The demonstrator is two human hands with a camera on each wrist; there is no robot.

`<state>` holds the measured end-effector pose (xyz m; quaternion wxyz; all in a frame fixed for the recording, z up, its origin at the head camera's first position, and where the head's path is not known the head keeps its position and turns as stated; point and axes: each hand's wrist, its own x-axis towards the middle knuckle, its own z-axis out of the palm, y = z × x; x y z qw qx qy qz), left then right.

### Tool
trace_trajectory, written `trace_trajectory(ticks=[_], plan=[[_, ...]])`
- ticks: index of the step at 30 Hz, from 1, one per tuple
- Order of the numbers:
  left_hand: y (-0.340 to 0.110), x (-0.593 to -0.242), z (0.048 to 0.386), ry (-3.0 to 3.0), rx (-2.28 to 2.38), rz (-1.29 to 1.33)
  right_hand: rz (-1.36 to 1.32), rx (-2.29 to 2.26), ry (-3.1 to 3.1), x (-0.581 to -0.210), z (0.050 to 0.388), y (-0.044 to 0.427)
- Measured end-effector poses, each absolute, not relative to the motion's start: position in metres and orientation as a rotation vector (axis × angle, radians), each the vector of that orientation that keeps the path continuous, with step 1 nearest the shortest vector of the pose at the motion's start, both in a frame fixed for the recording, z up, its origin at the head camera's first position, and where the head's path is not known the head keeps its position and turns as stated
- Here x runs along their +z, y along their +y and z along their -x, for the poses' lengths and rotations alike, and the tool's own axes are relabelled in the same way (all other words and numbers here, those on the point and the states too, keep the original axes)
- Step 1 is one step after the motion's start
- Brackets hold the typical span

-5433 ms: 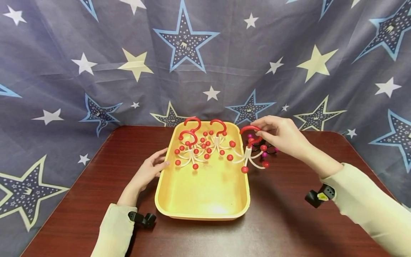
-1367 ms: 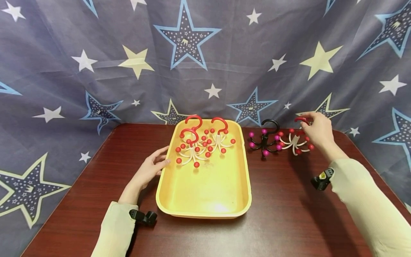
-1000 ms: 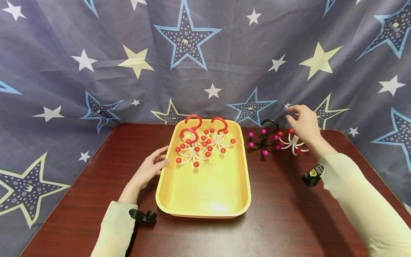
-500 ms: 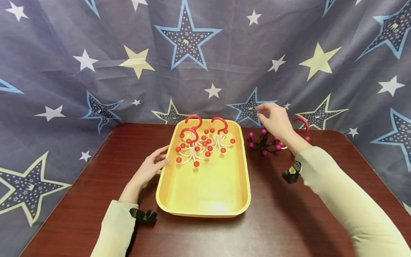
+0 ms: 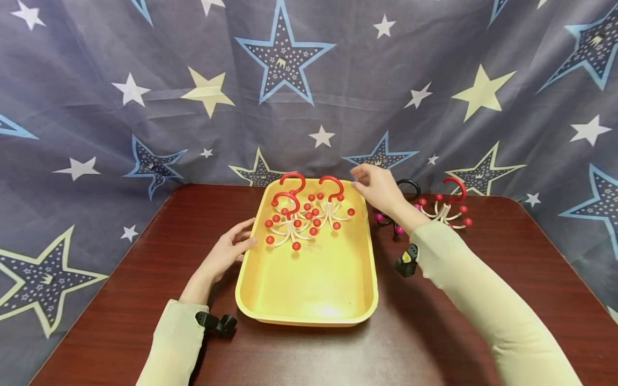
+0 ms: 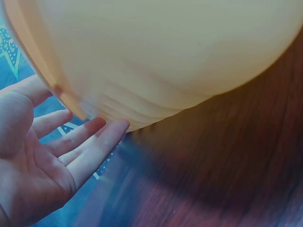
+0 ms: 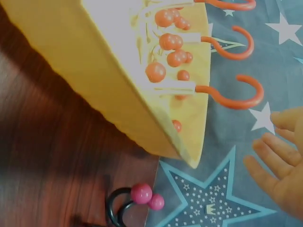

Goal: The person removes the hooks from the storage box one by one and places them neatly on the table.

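Note:
A yellow tray [image 5: 309, 289] holds three multi-arm hangers with red hooks, white arms and red balls: one hanger [image 5: 296, 246] at the front, one hanger [image 5: 333, 178] at the right, and a partly hidden one behind. My left hand [image 5: 224, 257] touches the tray's left side, thumb at the rim and fairly straight fingers against the outer wall in the left wrist view. Empty, with relaxed fingers, my right hand [image 5: 381, 190] hovers by the tray's back right corner. In the right wrist view its fingertips [image 7: 279, 118] are apart from the nearest red hook [image 7: 255, 97].
To the tray's right, a black hanger [image 5: 398, 230] with magenta balls stands on the brown table [image 5: 415, 332], partly hidden by my right hand. Beside it stands another red-and-white hanger [image 5: 445, 210]. A star-patterned cloth [image 5: 159, 80] hangs behind the table.
My right hand carried a red-and-white hanger from the tray's right side to the table beside the black one, let it go, and came back left empty. My left hand stayed at the tray.

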<state>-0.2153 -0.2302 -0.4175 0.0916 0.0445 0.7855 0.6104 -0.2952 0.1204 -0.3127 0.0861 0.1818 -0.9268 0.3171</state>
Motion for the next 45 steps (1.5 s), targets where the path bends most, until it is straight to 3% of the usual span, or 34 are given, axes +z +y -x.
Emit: trace_trajectory(ticks=[22, 45], plan=[[-0.229, -0.416, 0.214, 2.321, 1.835, -0.136, -0.572, 0.89, -2.876, -0.324, 0.305, 0.082], [-0.23, -0.418, 0.215, 2.317, 1.835, -0.151, -0.489, 1.052, -2.764, -0.324, 0.302, 0.091]])
